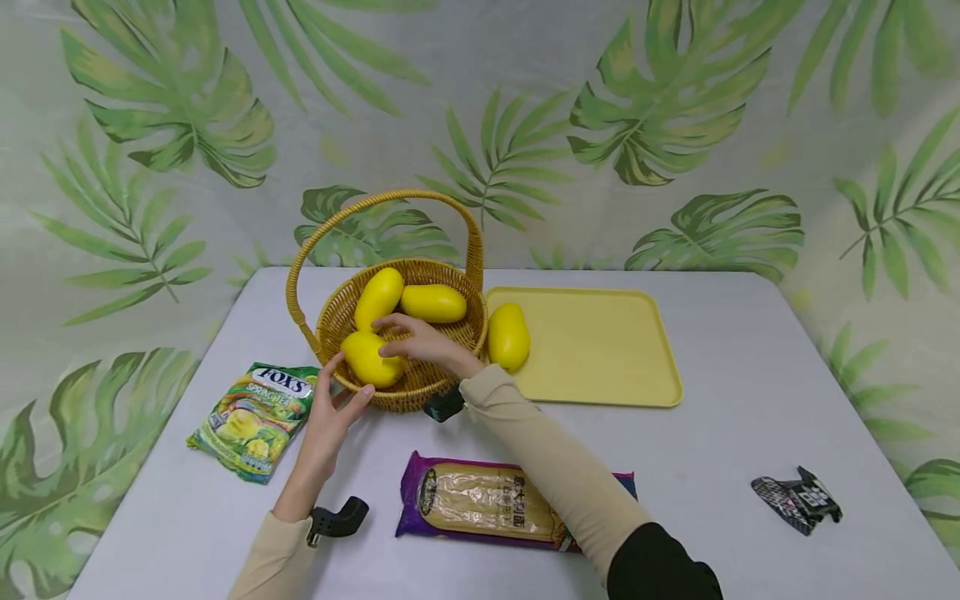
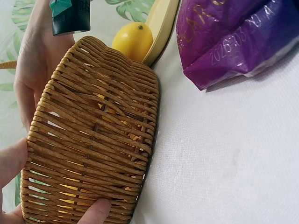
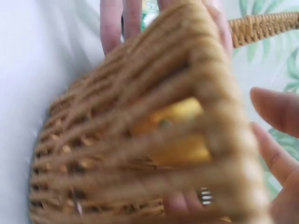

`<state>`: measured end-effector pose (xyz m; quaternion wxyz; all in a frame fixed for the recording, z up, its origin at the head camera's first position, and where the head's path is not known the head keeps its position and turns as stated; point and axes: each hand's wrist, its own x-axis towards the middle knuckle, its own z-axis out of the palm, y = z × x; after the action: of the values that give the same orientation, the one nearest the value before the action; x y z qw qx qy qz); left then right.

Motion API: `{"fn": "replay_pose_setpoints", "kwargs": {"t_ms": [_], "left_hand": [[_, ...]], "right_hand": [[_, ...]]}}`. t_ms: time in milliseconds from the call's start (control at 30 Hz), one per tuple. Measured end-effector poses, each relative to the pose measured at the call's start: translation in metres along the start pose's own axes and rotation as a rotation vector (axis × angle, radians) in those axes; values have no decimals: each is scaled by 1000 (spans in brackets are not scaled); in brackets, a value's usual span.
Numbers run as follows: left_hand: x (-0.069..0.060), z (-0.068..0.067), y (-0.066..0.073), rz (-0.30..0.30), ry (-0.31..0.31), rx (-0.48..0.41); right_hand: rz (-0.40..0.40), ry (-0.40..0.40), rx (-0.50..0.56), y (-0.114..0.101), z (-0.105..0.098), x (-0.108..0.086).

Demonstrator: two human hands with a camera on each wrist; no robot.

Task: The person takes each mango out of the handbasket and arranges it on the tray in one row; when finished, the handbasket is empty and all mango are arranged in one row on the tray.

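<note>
A brown wicker basket [image 1: 431,398] with a tall arched handle stands left of centre and holds three yellow mangoes. The nearest mango [image 1: 367,363] lies by the front rim. Behind it one mango [image 1: 379,293] leans against the left side and another mango [image 1: 435,303] lies sideways. My left hand [image 1: 330,425] holds the front left wall, with fingers at the rim and on the outer weave [image 2: 88,140]. My right hand [image 1: 423,342] reaches over the rim, its loosely extended fingers above the nearest mango; contact is unclear. Through the blurred weave in the right wrist view, part of a mango [image 3: 177,135] shows.
A yellow tray [image 1: 600,350] lies right of the basket, with another mango [image 1: 509,337] on its left edge. A green Fox's candy bag [image 1: 258,421] lies at left. The purple noodle pack [image 1: 472,500] lies partly under the right forearm. A crumpled black-and-white packet [image 1: 798,500] lies far right.
</note>
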<state>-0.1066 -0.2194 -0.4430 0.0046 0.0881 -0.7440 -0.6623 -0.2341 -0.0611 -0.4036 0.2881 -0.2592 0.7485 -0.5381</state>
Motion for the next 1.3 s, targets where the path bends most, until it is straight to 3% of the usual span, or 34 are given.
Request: {"fn": "replay_pose_setpoints", "kwargs": {"t_ms": [167, 500, 867, 1300], "left_hand": [[1, 0, -1, 6, -5, -4], [0, 2, 1, 15, -14, -17], [-1, 2, 1, 31, 8, 1], [0, 1, -2, 12, 15, 0]], "right_hand": [[60, 2, 4, 2, 8, 4], [90, 36, 58, 7, 16, 7], [79, -3, 240, -2, -6, -4], [-46, -67, 356, -8, -33, -26]]}}
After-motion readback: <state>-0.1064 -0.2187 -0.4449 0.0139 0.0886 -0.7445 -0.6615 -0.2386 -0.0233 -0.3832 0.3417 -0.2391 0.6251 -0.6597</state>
